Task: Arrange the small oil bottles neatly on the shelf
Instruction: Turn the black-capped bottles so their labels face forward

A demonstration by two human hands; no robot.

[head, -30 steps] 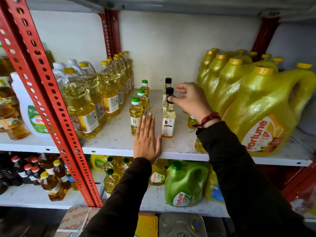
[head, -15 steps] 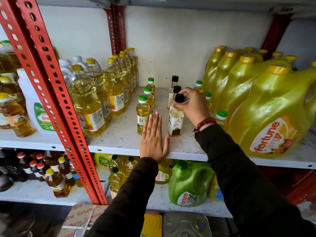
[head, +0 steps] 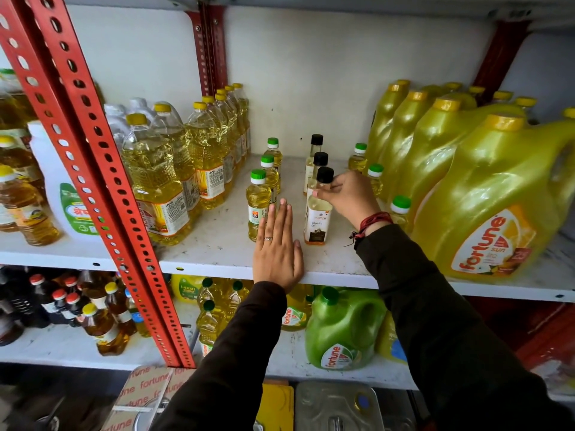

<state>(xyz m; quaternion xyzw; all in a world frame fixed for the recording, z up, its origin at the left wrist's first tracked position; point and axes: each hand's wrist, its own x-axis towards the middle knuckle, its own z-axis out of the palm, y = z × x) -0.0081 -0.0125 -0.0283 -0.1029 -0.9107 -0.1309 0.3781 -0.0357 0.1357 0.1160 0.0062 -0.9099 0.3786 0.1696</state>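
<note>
Lining up the black-cap row on the shelf.

The right hand pinches the neck of the front black-cap bottle, its grip closed on it with thumb and fingertips just under the cap; the bottle stands upright on the shelf at 12 o'clock from the left thumb. The left hand lies flat and open on the shelf edge, holding nothing, its fingertips just beside the front green-cap bottle at its 11 o'clock. Two more black-cap bottles stand behind in file; green-cap rows stand at 9 and 3 o'clock of them. The step looks like nudging this front bottle into line. Next it likely needs a small slide to square it with the pair behind, then a release without tipping it.
</note>
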